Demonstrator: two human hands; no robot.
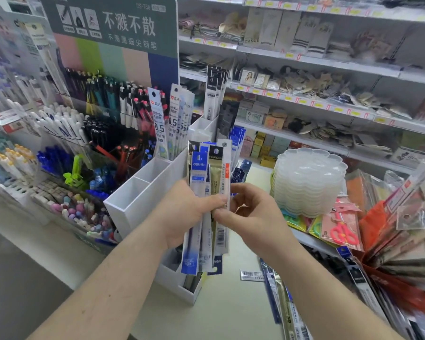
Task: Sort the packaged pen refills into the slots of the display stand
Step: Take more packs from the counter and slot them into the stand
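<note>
My left hand (pixel 182 214) grips a fanned bundle of packaged pen refills (pixel 201 173), blue-and-white ones, upright in front of me. My right hand (pixel 248 212) pinches a gold-and-white refill pack (pixel 220 168) at the bundle's right side. Behind them stands the white display stand (pixel 133 200) with stepped slots. Its near two slots look empty. The slot further back holds white 0.5 refill packs (pixel 166 123), and the top slot holds black-and-white packs (pixel 212 94).
More refill packs (pixel 280 290) lie loose on the counter at lower right. A stack of clear plastic palettes (pixel 307 182) stands right of my hands. Pen racks (pixel 66 143) fill the left. Shelves of goods (pixel 304 94) run behind.
</note>
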